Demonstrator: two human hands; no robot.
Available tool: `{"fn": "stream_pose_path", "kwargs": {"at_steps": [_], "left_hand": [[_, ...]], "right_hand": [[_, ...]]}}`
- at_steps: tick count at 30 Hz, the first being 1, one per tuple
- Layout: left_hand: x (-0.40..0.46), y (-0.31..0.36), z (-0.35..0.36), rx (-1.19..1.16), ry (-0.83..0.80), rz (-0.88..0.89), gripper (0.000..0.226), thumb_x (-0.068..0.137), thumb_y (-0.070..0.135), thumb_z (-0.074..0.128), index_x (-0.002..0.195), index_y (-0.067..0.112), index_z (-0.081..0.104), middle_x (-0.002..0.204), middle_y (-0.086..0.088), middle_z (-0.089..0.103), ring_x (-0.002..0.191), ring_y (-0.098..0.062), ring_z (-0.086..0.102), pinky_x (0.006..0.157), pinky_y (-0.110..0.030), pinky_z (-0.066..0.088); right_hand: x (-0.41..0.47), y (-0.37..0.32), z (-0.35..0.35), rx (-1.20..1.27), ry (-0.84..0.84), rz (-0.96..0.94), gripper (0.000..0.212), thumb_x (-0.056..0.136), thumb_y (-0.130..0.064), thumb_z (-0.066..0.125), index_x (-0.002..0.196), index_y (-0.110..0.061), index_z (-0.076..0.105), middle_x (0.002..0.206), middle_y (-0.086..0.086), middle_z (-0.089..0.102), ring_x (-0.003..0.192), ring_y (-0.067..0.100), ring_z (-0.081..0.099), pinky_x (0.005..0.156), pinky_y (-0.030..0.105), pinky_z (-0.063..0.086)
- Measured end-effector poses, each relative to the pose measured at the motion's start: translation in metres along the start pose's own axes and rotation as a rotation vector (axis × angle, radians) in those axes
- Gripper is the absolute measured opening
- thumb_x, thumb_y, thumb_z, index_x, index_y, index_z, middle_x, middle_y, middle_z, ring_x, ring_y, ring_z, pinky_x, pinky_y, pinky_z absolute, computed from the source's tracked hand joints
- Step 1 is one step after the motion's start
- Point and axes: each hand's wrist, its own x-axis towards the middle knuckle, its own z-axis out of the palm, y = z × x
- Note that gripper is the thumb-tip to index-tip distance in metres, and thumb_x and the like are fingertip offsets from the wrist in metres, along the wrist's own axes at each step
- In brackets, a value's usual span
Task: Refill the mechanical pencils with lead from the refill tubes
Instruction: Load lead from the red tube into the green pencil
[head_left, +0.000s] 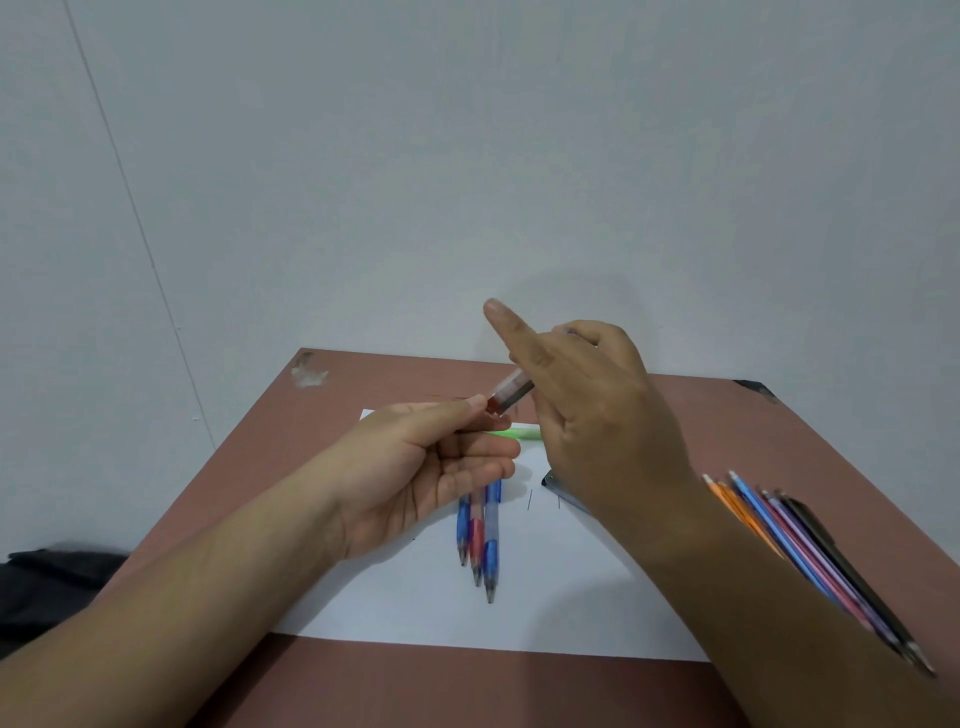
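Right grip (587, 405) holds red pencil (511, 395); left grip (431, 467) pinches its end.

- Red-tinted clear tube (510, 395), held tilted above the paper.
- 3 pencils (479, 535), 2 blue, 1 red, lying side by side, tips toward the viewer.

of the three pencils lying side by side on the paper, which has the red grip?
The middle pencil. Its grip section is red, while the left pencil and the right pencil flanking it both have blue grips. All three lie on the white paper, tips toward the camera.
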Motion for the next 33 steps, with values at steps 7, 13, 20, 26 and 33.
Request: {"fn": "stream_pose_path", "kwargs": {"at_steps": [7, 13, 20, 26, 33], "left_hand": [[0.003, -0.001, -0.001, -0.034, 0.019, 0.022, 0.042, 0.091, 0.024, 0.066, 0.118, -0.009, 0.067, 0.101, -0.027, 0.073, 0.077, -0.027, 0.075, 0.073, -0.029, 0.063], [0.004, -0.001, -0.001, -0.052, 0.032, 0.026, 0.043, 0.092, 0.032, 0.064, 0.109, -0.008, 0.070, 0.102, -0.029, 0.072, 0.077, -0.029, 0.076, 0.068, -0.029, 0.064], [0.002, 0.002, -0.002, -0.019, 0.012, -0.022, 0.069, 0.096, 0.056, 0.048, 0.115, -0.008, 0.067, 0.111, -0.030, 0.070, 0.091, -0.032, 0.075, 0.081, -0.031, 0.061], [0.003, 0.004, -0.003, -0.063, -0.020, -0.034, 0.081, 0.092, 0.064, 0.048, 0.120, -0.010, 0.065, 0.113, -0.031, 0.069, 0.093, -0.034, 0.075, 0.086, -0.034, 0.059], [0.000, 0.005, -0.003, -0.060, -0.036, -0.039, 0.080, 0.094, 0.064, 0.044, 0.116, -0.009, 0.069, 0.117, -0.031, 0.068, 0.102, -0.038, 0.072, 0.089, -0.037, 0.056]], "right_hand": [[-0.002, 0.005, 0.002, -0.028, -0.044, 0.005, 0.066, 0.087, 0.009, 0.067, 0.147, -0.018, 0.054, 0.104, -0.007, 0.068, 0.098, 0.025, 0.052, 0.082, 0.032, 0.052], [-0.001, 0.002, 0.001, 0.015, -0.030, 0.061, 0.072, 0.087, 0.009, 0.065, 0.150, -0.021, 0.049, 0.102, -0.005, 0.068, 0.096, 0.026, 0.053, 0.074, 0.037, 0.056], [-0.002, 0.009, -0.003, 0.000, -0.060, 0.074, 0.063, 0.090, 0.003, 0.059, 0.149, -0.020, 0.051, 0.107, -0.004, 0.068, 0.100, 0.026, 0.055, 0.090, 0.033, 0.051], [-0.004, 0.011, -0.001, 0.040, -0.055, 0.110, 0.048, 0.085, 0.006, 0.072, 0.126, -0.019, 0.072, 0.112, -0.003, 0.069, 0.105, 0.026, 0.055, 0.083, 0.036, 0.055], [0.000, 0.007, -0.011, 0.034, -0.086, 0.171, 0.076, 0.091, 0.002, 0.063, 0.157, -0.026, 0.037, 0.104, -0.007, 0.066, 0.101, 0.021, 0.053, 0.080, 0.030, 0.055]]}}
